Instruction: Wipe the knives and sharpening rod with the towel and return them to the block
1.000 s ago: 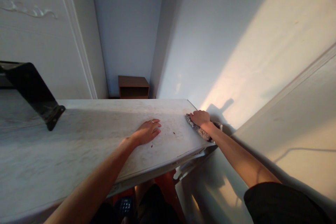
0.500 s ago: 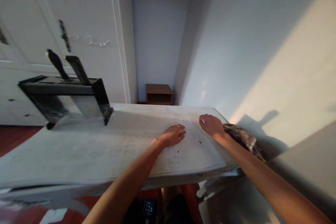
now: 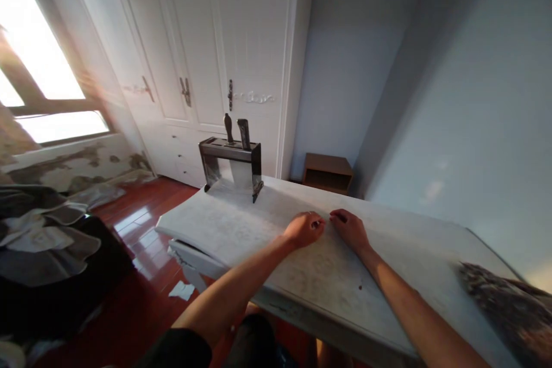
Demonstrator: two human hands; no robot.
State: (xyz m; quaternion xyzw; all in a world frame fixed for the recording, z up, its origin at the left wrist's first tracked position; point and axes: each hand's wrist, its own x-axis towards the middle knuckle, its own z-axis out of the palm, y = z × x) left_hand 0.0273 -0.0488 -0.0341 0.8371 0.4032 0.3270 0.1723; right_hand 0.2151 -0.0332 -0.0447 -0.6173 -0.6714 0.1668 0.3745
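Note:
My left hand (image 3: 305,229) is above the white tabletop (image 3: 319,282), its fingers curled and pressed together; whatever they may hold is too small to make out. Close to its right is my right hand (image 3: 348,229), fingertips pinched and pointing at the left hand, with a narrow gap between them. Beyond them, at the table's far left part, stands a dark knife rack (image 3: 230,151) with two black-handled knives upright in it. A tiny dark speck (image 3: 360,287) lies on the tabletop beside my right forearm.
Patterned cloth (image 3: 504,299) lies at the right end of the table. A brown wooden box-like cabinet (image 3: 328,164) stands behind the table. White wardrobes, a window and a dark heap of fabric (image 3: 56,253) are at the left.
The view has swung left, showing the window and floor. Both hands have come closer together and moved toward the table's middle, their fingers now curled in.

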